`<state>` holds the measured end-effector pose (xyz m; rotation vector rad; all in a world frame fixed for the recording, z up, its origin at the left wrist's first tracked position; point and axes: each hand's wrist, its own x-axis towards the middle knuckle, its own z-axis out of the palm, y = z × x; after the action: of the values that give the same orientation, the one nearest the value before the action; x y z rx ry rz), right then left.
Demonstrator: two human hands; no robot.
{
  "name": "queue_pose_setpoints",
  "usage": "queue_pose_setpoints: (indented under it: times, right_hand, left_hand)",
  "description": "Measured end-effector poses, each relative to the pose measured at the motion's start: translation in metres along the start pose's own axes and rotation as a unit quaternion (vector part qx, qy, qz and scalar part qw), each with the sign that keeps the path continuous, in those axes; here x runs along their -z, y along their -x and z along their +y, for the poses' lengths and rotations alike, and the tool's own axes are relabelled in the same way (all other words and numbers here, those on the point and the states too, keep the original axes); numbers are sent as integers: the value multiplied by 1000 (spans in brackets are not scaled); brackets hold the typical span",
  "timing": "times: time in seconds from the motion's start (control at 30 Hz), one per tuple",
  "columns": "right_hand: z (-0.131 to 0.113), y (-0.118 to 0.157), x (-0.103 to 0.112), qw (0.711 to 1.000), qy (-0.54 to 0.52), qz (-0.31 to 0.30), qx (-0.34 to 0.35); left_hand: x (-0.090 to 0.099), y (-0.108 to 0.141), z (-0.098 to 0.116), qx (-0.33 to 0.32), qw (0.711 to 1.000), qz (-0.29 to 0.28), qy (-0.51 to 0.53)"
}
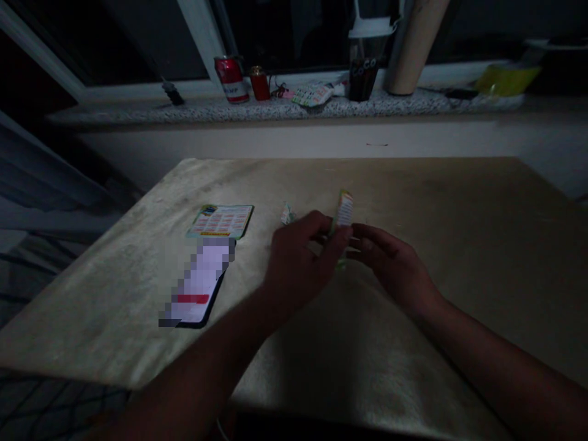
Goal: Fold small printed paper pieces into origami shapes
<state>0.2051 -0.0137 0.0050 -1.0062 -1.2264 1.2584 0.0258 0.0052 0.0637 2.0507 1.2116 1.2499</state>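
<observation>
A small, narrow printed packet (344,211) in white, green and yellow stands upright above the table. My left hand (305,251) is closed on it, the thumb pressed across its near face. From the right, my right hand (395,263) meets the packet with its fingertips, fingers bent and close together. Its grip is partly hidden behind the packet and my left thumb. Just beyond my left hand lies a crumpled white and green wrapper (288,213). Left of my hands are a lit phone (202,275), its screen partly pixelated, and a flat printed card or pack (223,220).
The pale table (459,245) ends at a wall below a stone windowsill (174,110). On the sill stand a red can (232,79), a small red container (260,84), a crumpled packet (312,94), a lidded drink cup (362,61) and a tan cylinder (416,49).
</observation>
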Motion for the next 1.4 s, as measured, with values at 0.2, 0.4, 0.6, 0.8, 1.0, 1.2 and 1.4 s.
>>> queue_pose_setpoints:
  times: [0.2,0.4,0.6,0.8,1.0,1.2,1.4]
  right_hand:
    - [9,7,13,999,-32,38,11]
    - [15,11,21,999,-27,32,-29]
    - [14,14,19,995,-75,11,-62]
    - [13,17,20,995,-41,20,-87]
    - [10,22,23,994,-5,69,-84]
    - [3,25,17,994,33,76,-68]
    - [1,25,16,993,55,82,-69]
  left_hand:
    - [-34,18,-17,100,980,-114,130]
    - [-27,15,-41,228,961,-43,150]
    - [-29,20,-49,316,879,-120,335]
    - [-27,23,-44,331,882,-111,316]
    - [-26,27,-45,318,887,-145,301]
    - [-26,27,-41,306,884,-125,331]
    - [-25,27,-42,304,892,-116,314]
